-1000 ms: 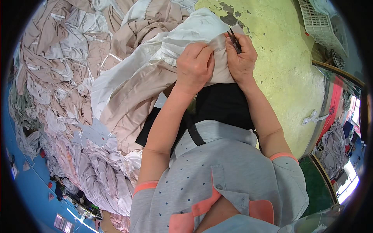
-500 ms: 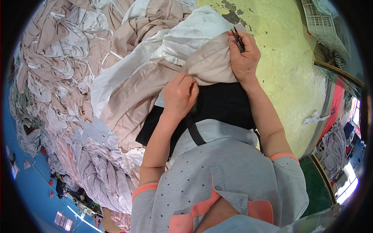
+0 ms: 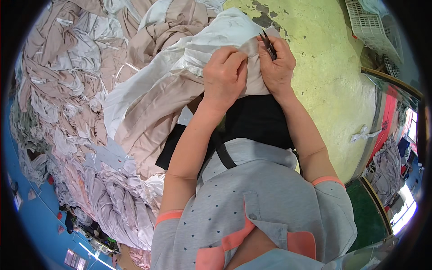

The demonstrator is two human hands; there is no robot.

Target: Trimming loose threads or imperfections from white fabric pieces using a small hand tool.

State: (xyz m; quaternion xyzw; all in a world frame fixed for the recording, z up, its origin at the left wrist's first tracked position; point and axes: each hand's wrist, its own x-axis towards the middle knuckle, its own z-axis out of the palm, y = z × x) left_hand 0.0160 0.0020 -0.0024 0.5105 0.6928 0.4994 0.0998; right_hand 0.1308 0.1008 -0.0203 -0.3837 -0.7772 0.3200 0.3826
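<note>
Across my lap lies a beige garment [image 3: 157, 110] with a white lining [image 3: 218, 33], spreading to the left over other cloth. My left hand [image 3: 225, 76] is closed in a pinch on the beige fabric near its seam. Just right of it, my right hand [image 3: 276, 63] also grips the fabric's edge. A small pair of dark thread snips [image 3: 269, 46] sits in my right hand, its points sticking up past the fingers. The cloth pinched between my fingertips is partly hidden by the hands.
Heaps of beige and white garments [image 3: 85, 54] fill the left side, with grey-lilac cloth [image 3: 117, 202] nearer me. On the right is a yellow floor [image 3: 328, 90] with worn patches. A white plastic basket [image 3: 366, 22] stands at the far right, and a white strip [image 3: 364, 134] lies below it.
My left hand has moved up and right along the garment, closer to my right hand. My right hand, with the snips, has shifted slightly left.
</note>
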